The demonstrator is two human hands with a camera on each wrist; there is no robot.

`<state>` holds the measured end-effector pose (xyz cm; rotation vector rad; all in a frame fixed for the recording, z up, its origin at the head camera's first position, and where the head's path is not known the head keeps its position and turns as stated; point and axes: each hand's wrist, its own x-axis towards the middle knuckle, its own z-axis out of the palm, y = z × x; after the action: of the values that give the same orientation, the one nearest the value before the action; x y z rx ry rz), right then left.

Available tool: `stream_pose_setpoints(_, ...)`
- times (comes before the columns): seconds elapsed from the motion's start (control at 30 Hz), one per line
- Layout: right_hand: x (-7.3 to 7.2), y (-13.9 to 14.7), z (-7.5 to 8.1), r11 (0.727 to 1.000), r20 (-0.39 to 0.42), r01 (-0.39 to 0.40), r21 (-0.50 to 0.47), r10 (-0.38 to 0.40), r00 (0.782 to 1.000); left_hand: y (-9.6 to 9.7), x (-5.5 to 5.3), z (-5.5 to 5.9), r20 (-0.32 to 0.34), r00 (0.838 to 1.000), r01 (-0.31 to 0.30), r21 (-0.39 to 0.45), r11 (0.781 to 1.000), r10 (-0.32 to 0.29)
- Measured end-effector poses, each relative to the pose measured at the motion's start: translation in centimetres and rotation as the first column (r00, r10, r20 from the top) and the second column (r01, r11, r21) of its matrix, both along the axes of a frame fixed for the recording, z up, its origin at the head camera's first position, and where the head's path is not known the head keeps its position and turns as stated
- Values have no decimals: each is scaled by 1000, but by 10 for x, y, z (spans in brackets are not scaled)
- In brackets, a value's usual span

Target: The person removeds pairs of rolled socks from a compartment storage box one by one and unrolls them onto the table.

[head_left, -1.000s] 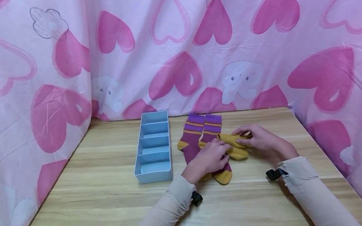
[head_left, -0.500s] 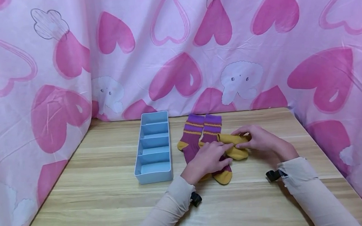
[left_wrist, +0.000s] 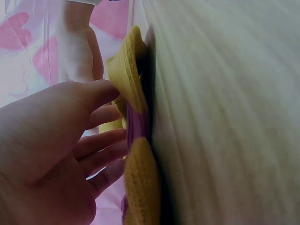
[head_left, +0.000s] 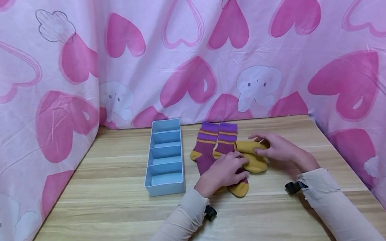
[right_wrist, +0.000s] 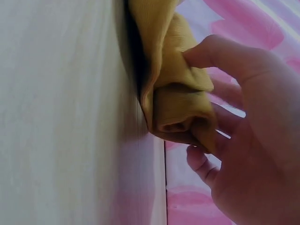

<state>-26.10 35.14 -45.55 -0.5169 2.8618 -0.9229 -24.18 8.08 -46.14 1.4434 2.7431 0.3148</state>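
A mustard-yellow sock bundle (head_left: 252, 149), partly rolled at its far side, lies over the right edge of a pair of purple striped socks. My right hand (head_left: 278, 147) holds the roll's right end; in the right wrist view the thumb presses the yellow fabric (right_wrist: 176, 65), with fingers behind it. My left hand (head_left: 223, 169) is over the purple socks (head_left: 210, 140), fingers extended toward the yellow bundle. The left wrist view shows its thumb against the yellow fabric's edge (left_wrist: 126, 70). The left hand hides part of the purple socks, whose heels and toes are yellow.
A light blue box (head_left: 165, 180) with several compartments stands left of the socks. The wooden table (head_left: 119, 222) meets a pink heart-print cloth (head_left: 190, 86) at its back and sides. A dark wrist camera (head_left: 209, 213) hangs below the left sleeve.
The left fingers have drawn slightly back from the yellow bundle. Its near flap has shifted a little toward the front and right. The right hand stays almost in place.
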Motion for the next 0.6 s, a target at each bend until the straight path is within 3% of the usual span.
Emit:
stream_pose_setpoints(0.13,-1,2,0,1000,-21,3,-26,-4,1000,1,0,0,5,999,36,27,999,-36)
stream_pose_setpoints(0.37,-1,2,0,1000,-81,-1,10,2,997,3,0,0,3,996,91,50,995,-92)
stream_pose_setpoints(0.6,-1,2,-2,1000,-88,-3,29,5,996,5,3,2,12,997,76,-8,997,-75)
